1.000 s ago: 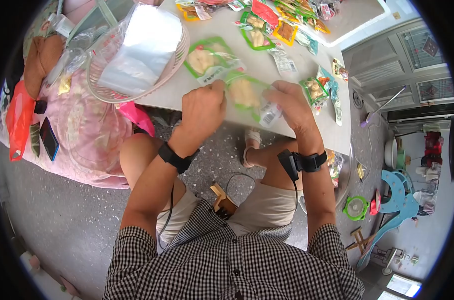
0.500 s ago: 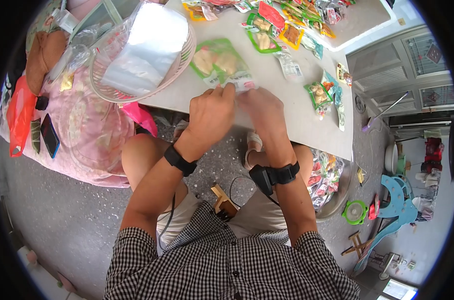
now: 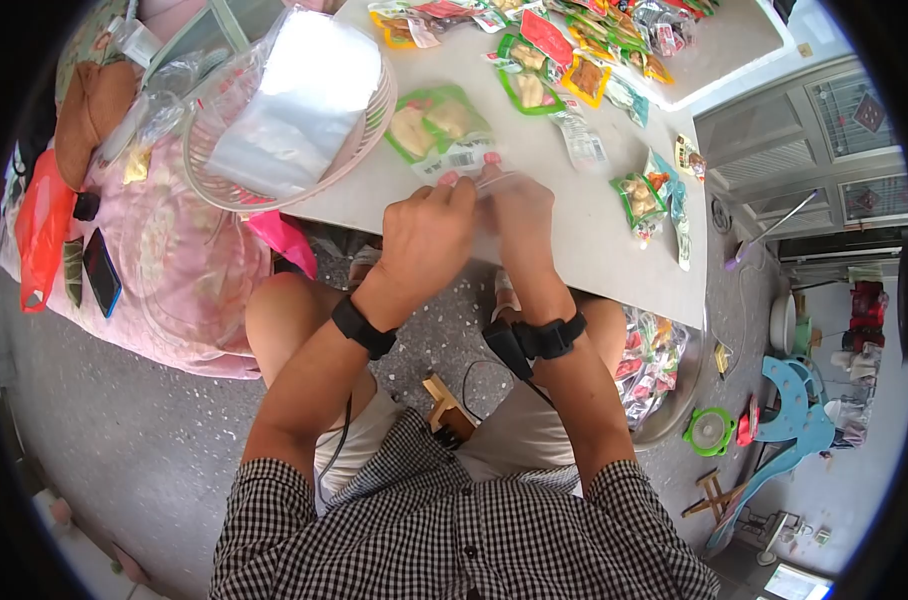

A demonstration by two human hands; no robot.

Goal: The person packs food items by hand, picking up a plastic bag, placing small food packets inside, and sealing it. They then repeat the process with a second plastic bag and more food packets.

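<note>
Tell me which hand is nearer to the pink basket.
Left: the left hand is below and right of the basket in view; the right hand is farther right.

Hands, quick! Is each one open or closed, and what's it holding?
Left hand: closed, pinching the green bag's near end.
Right hand: beside it, too blurred to tell.

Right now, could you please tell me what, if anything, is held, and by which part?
Green-edged clear plastic food pouches, seemingly by their near ends, in the left hand; the blurred right hand is unclear.
</note>
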